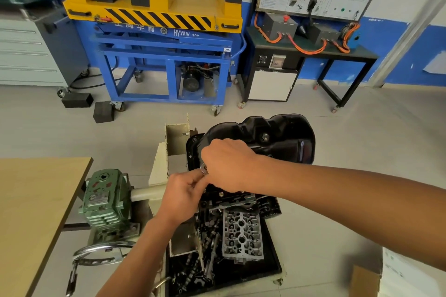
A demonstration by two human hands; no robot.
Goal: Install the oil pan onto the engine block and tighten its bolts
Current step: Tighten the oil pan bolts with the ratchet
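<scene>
A black oil pan [277, 135] lies bottom up on the engine block [231, 196], which is held on a cream engine stand [166, 149]. My right hand [229, 164] curls over the pan's near left flange and grips a small metal tool [203, 168], only its shiny end showing. Just below, my left hand [183, 188] pinches at that same spot with thumb and fingertips. The bolt under the hands is hidden.
Below the block, a black tray [272, 255] holds a grey cylinder head [242, 234], camshafts and loose parts. A green gearbox [105, 198] with a handwheel sits left, beside a wooden table [31, 212]. A blue and yellow lift cart [164, 38] stands behind.
</scene>
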